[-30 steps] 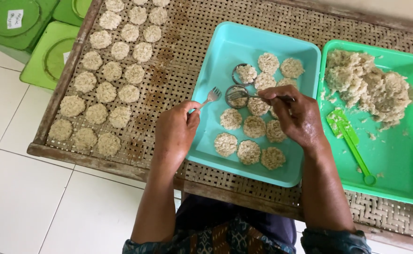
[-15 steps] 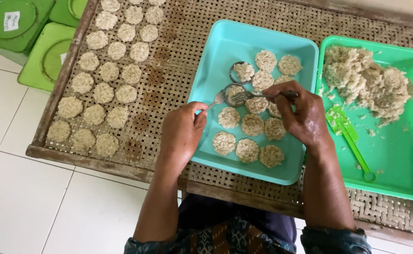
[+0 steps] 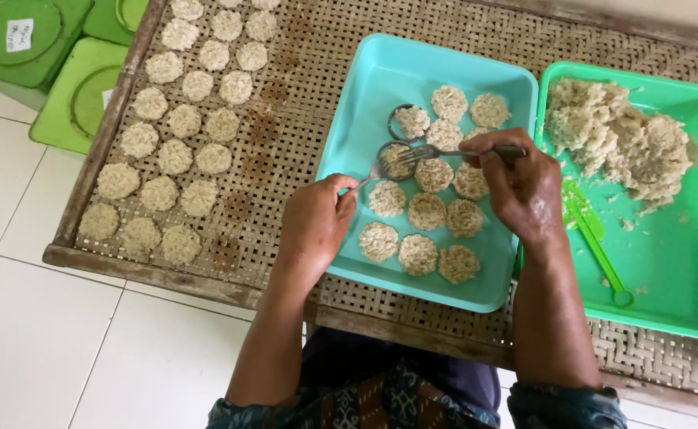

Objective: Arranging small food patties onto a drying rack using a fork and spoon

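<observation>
A small metal ring mould (image 3: 397, 159), filled with a pale, grainy rice-like mixture, is seen lying in the upper left part of a turquoise tray (image 3: 365, 95). A second ring mould (image 3: 406, 121) lies just above it, partly over another patty. Round, flat patties (image 3: 428, 210) of the same mixture are laid in rows across the tray floor, close together and in places touching.

The tray is set on a woven rattan rack (image 3: 285, 135) with a wooden frame. On the rack's left part, more patties (image 3: 178, 155) are arranged in neat rows. To the right, touching the turquoise tray, a green tray (image 3: 682, 278) is placed; a loose heap of the grainy mixture (image 3: 615, 143) is piled in its upper part, and a green plastic spoon (image 3: 595, 238) lies on its floor below the heap. Green containers (image 3: 71, 87) are seen on the white tiled floor beyond the rack's left edge.

A metal utensil (image 3: 369, 175) is gripped between the closed fingers of the left hand (image 3: 313, 226), its end reaching the filled mould. A fork (image 3: 444, 151) is pinched by the right hand (image 3: 520, 187), fingers clamped on its handle, with the tines held over the mould's filling. Several patties in the tray's right part are partly hidden by the right hand.
</observation>
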